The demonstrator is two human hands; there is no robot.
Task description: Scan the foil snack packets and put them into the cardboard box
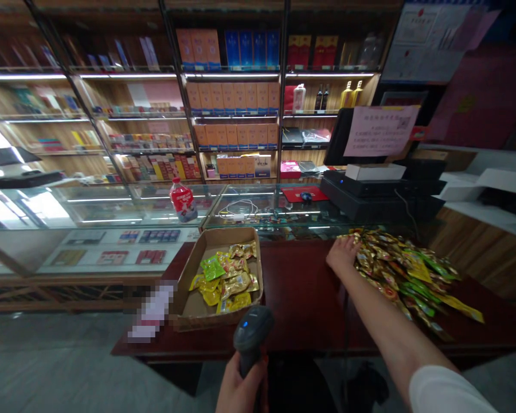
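Head view: our left hand [241, 384] clasps a scanner [253, 331] in its fingers, near side. Our right hand [343, 255] touches the packet pile [398, 267], right on the desk [301, 298]; we can't tell if those fingers grip any.

Setting is a shop. Lit wall shelves [303, 155] carry ranked orange boxes [234, 96] and upright bottles [318, 100], with a glass display counter [133, 207] in front. A handheld barcode scanner [254, 330] and a counter-side monitor [336, 146] mark the checkout.
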